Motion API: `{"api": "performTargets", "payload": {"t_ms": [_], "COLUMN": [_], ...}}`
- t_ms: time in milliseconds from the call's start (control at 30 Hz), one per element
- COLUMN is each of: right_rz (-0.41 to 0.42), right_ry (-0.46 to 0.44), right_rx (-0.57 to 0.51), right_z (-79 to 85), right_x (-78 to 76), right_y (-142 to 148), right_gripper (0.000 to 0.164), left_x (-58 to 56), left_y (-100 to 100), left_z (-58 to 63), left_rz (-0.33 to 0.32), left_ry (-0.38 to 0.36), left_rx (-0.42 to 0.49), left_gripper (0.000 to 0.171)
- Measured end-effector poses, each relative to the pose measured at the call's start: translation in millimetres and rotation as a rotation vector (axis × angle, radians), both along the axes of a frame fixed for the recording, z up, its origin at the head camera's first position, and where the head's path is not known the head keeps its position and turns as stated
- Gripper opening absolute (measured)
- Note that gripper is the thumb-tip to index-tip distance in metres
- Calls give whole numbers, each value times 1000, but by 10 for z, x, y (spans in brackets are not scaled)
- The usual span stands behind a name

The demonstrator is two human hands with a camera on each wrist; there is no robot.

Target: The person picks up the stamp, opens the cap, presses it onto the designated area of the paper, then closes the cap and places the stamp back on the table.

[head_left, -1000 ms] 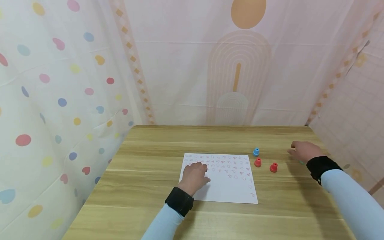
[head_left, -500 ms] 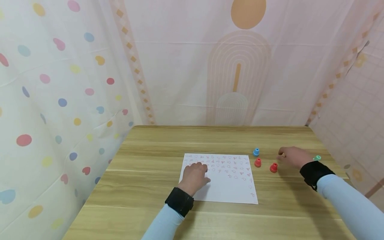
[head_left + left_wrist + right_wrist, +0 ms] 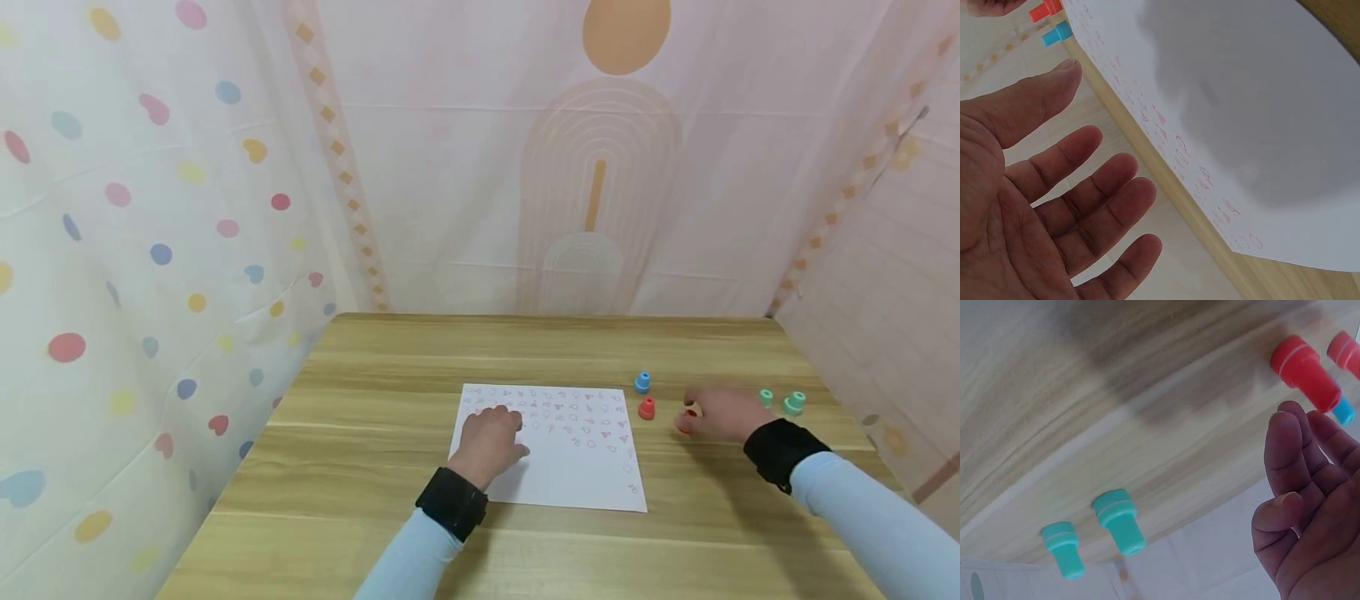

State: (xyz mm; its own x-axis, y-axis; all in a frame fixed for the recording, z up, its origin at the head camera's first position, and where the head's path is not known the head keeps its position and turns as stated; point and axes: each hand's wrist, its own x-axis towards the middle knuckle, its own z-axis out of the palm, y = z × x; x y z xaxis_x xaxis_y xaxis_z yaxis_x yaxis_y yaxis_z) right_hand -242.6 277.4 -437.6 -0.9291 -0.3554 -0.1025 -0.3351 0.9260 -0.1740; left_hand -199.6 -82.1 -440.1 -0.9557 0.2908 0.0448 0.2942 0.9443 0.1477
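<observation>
Setting: a light wooden table [image 3: 375, 467] enclosed by pale printed fabric curtains [image 3: 187, 208], dotted at our left and arched in pink and orange behind. Item one: a white paper sheet stamped with rows of small red marks [image 3: 570, 467], lying flat at the table's centre. Our left hand [image 3: 489, 440] rests on the sheet's near left part; the left wrist view shows its fingers [image 3: 1094, 206] straight and spread, holding nothing. Item two: a blue plastic stamper [image 3: 642, 382] and a red plastic stamper [image 3: 647, 407], upright just beyond the sheet's right edge. Item three: a second red plastic stamper [image 3: 1305, 370], near our right hand [image 3: 718, 412], which hovers over it with relaxed, parted fingers [image 3: 1288, 447]; we see no contact in the right wrist view. Item four: two green plastic stampers [image 3: 793, 403], side by side, to the right of that hand.
</observation>
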Motion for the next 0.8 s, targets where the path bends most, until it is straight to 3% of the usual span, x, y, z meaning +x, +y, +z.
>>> {"api": "performTargets", "payload": {"t_ms": [300,600,800], "right_rz": [6,70,64], "right_ry": [22,92,122], "right_rx": [2,15,-6], "right_z": [-68,-55,-147], "right_x": [19,55,27], "right_y": [-20,-73,-70], "right_gripper": [38,14,10], "left_x": [-7,0,0], "left_y": [6,-9,-18], "left_z": [-5,-2,-10], "left_rz": [-6,-12,-11], "left_ry": [20,35,33], "left_rx": [-8,-33,-29], "left_gripper": [27,29,29]}}
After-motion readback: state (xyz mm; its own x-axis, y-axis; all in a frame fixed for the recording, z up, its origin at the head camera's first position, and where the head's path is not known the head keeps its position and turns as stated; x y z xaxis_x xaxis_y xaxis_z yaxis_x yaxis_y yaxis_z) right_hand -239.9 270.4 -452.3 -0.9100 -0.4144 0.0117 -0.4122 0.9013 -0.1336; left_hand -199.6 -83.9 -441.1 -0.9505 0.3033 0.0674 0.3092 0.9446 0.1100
